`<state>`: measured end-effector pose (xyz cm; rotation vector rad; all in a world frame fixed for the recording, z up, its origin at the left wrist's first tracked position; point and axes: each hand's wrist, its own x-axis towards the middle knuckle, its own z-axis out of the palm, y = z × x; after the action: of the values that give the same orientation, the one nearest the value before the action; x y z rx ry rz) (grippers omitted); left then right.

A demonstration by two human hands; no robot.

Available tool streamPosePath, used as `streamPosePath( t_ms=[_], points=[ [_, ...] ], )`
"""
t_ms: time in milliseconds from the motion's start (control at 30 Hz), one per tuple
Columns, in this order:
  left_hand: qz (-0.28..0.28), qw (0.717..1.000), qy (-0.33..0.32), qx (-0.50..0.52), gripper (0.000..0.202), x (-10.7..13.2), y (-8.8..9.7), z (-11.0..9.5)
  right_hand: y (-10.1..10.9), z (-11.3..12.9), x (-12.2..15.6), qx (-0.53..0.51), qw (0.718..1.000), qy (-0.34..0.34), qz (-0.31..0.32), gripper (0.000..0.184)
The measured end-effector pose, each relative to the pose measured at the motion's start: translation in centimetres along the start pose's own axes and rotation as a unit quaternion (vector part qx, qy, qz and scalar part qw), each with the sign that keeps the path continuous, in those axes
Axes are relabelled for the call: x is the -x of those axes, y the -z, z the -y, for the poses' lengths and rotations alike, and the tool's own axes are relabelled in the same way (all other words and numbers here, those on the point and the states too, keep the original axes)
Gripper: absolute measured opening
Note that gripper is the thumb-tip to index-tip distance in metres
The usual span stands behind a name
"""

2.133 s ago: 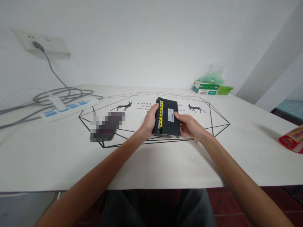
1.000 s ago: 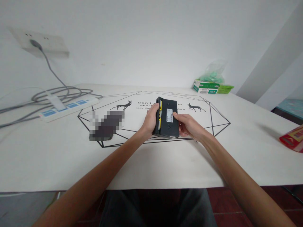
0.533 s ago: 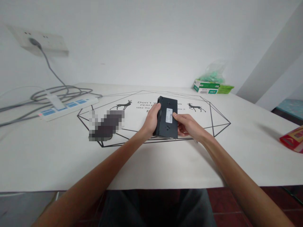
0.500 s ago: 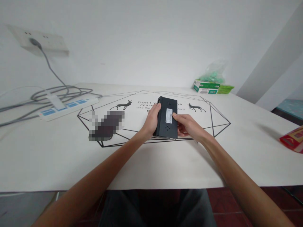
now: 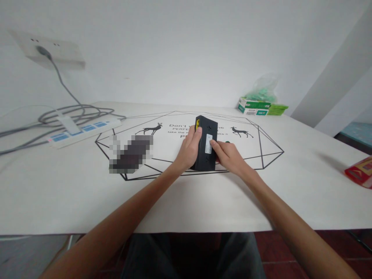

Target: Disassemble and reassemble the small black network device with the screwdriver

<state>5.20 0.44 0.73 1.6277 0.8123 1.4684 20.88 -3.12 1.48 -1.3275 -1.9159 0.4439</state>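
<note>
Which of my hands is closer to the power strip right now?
Left. Your left hand holds the left edge of the black device, to the right of the power strip; your right hand holds the opposite edge, farther away.

The back of the room is filled by a plain white wall [image 5: 174,46], on which a pale socket panel [image 5: 62,54] is mounted at the left, while the right side is broken by a greyer, pillar-like section [image 5: 337,73]. Against the wall is set a white bench [image 5: 186,209], marked with a black deer-and-line print [image 5: 149,130], and beyond its right edge a blue-topped surface [image 5: 360,132] is partly seen. Below, a dark red tiled floor [image 5: 276,250] is shown, and the room is softly lit.
</note>
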Motion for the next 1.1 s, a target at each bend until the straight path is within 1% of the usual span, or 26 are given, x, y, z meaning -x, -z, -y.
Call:
streamPosePath(
  t_ms=[67,133,300,400,467,533,567,633,700,767,800,867,900,1000,1067,1100],
  points=[
    [0.007,1.000,-0.008,-0.006,0.033,0.1,0.1,-0.1,-0.2,-0.1,0.1,-0.045,0.999,-0.017,0.021,0.055],
    [0.010,1.000,-0.009,0.010,0.034,0.0,0.1,-0.3,-0.5,-0.2,0.3,-0.093,0.995,-0.025,0.036,0.048],
    [0.017,0.995,-0.001,0.094,0.034,-0.4,-0.1,-0.9,-0.7,-0.1,0.5,-0.175,0.983,-0.037,0.040,0.038],
    [0.014,0.984,0.058,0.170,0.036,-0.5,-0.3,-1.4,-0.6,0.4,0.5,-0.218,0.974,-0.057,0.028,0.039],
    [0.031,0.970,0.109,0.215,0.041,-0.6,-0.3,-1.6,-0.4,0.9,0.5,-0.234,0.969,-0.073,0.013,0.041],
    [0.043,0.967,0.126,0.218,0.045,-0.7,-0.1,-1.6,-0.4,1.2,0.5,-0.242,0.967,-0.082,-0.003,0.041],
    [0.039,0.973,0.118,0.193,0.045,-0.8,0.0,-1.5,-0.4,1.3,0.5,-0.238,0.968,-0.078,-0.016,0.040],
    [0.012,0.991,0.080,0.107,0.040,-0.9,0.2,-1.5,-0.6,1.2,0.5,-0.203,0.976,-0.052,-0.059,0.040],
    [-0.005,0.999,0.039,0.028,0.033,-0.8,0.3,-1.6,-0.9,1.1,0.5,-0.123,0.986,-0.016,-0.113,0.041],
    [-0.005,1.000,0.016,0.003,0.033,-0.5,0.3,-1.8,-1.3,0.9,0.6,-0.028,0.989,0.014,-0.146,0.038],
    [-0.007,1.000,0.014,0.007,0.040,-0.3,0.2,-1.9,-1.5,0.9,0.7,0.011,0.988,0.026,-0.155,0.035],
    [-0.017,0.999,0.020,0.027,0.054,0.1,0.0,-2.2,-1.9,0.9,0.9,0.056,0.984,0.051,-0.159,0.027],
    [-0.022,0.999,0.024,0.037,0.058,0.3,-0.1,-2.4,-2.0,0.9,1.0,0.064,0.984,0.061,-0.156,0.026],
    [-0.025,0.998,0.023,0.052,0.057,0.4,-0.1,-2.8,-1.8,1.1,1.2,0.054,0.988,0.088,-0.114,0.032],
    [-0.032,0.998,0.024,0.053,0.056,0.2,0.2,-3.0,-1.0,1.3,1.3,0.040,0.990,0.105,-0.088,0.036],
    [-0.037,0.998,0.028,0.053,0.056,0.0,0.4,-3.1,-0.4,1.2,1.3,0.035,0.989,0.108,-0.090,0.035]
  ],
)
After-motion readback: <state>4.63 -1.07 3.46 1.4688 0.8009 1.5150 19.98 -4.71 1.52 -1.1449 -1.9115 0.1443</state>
